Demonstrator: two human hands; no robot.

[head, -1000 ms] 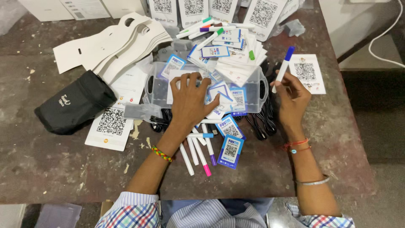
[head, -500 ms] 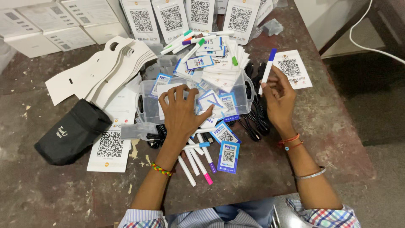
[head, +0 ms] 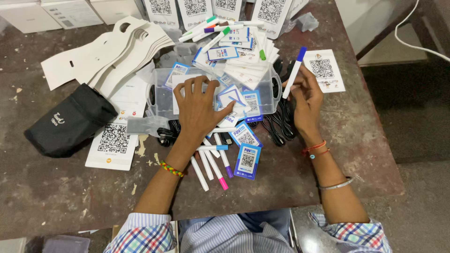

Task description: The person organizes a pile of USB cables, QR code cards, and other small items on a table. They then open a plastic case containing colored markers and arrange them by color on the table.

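Marker: white barrel, blue cap, held upright in the right hand [head: 307, 96], right of the clear plastic box [head: 161, 96].
Right hand: fingers closed around the marker [head: 294, 71], near its lower end.
Left hand: the left hand [head: 199, 105] lies spread and flat on the cards [head: 234, 99] in the box, gripping nothing.
Progress: judged partway; box holds cards, while loose markers [head: 213, 161] lie near and more far.
Surroundings: black pouch [head: 70, 119] left, cardboard cutouts [head: 108, 54] far left, black cables [head: 281, 124] right.
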